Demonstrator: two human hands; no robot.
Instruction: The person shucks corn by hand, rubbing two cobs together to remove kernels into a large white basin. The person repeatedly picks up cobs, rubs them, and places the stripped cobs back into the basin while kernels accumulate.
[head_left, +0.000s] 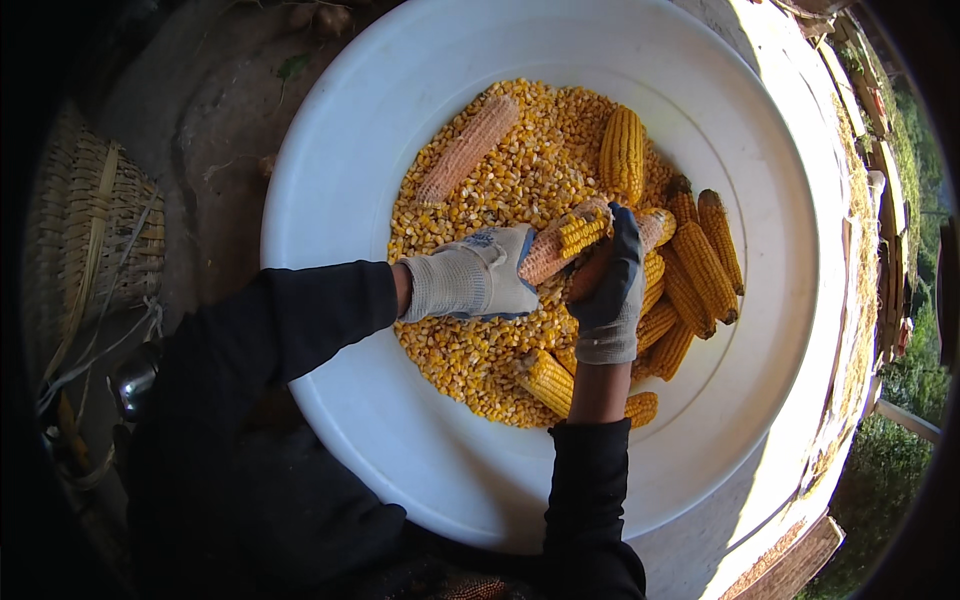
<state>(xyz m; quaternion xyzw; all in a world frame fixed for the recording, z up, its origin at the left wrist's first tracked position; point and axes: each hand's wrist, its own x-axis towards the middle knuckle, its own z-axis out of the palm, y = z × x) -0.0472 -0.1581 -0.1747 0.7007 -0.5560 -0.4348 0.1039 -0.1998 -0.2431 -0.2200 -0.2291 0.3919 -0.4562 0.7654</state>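
A partly shelled corn cob (546, 255) with a patch of kernels left near its far end is gripped by my left hand (484, 274), in a grey knit glove. My right hand (611, 281), in a glove with a dark coated face, is closed around another cob (587, 276), mostly hidden, and touches the first cob's kernel end. Both hands are over a wide white plastic basin (341, 187) holding loose yellow kernels (465, 367). A bare cob (471, 150) lies on the kernels at the upper left. Several unshelled ears (703, 266) are piled at the right.
A woven basket (112, 217) stands left of the basin, with a shiny metal object (136, 382) below it. A wooden board (791, 562) lies at the lower right. Beyond the basin's right side are a sunlit strip of ground and green plants (862, 465).
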